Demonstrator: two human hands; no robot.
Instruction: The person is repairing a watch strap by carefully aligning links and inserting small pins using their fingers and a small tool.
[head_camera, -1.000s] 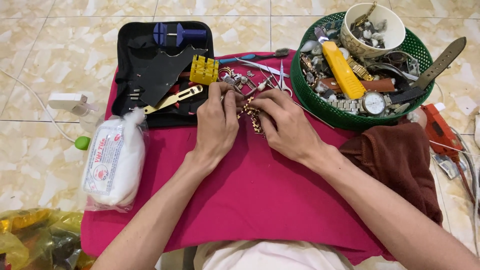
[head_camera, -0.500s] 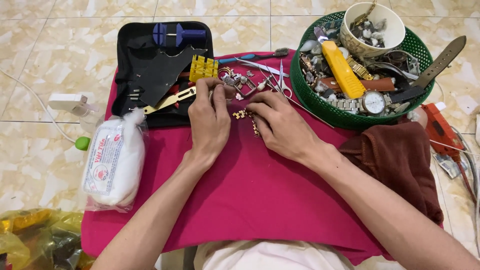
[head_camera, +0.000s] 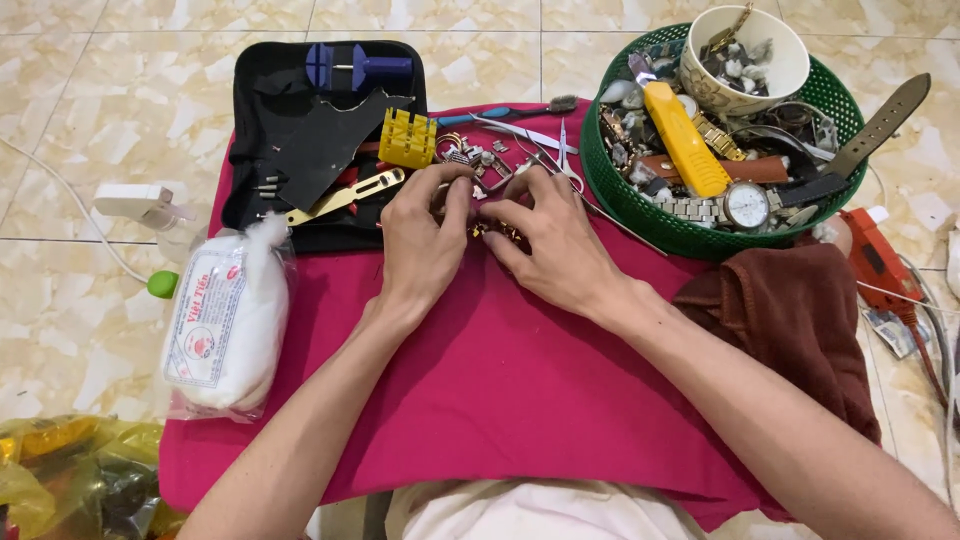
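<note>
Cloth (head_camera: 520, 400): magenta woven fabric, matt. Basket (head_camera: 640, 215): green plastic mesh, slightly glossy. Watch (head_camera: 747, 205): polished metal case and bracelet. Tweezers (head_camera: 520, 132): bright steel. Tool case (head_camera: 262, 200): black matt fabric. Holder block (head_camera: 408, 138): yellow plastic. Floor tiles (head_camera: 70, 310): glossy marbled ceramic. Cotton wool bag (head_camera: 228, 320): clear glossy plastic.

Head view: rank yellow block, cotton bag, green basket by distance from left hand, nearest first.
From the left hand:
1. Yellow block, just above it on the black case.
2. Cotton bag, off to the left.
3. Green basket, to the right, past the right hand.
</note>
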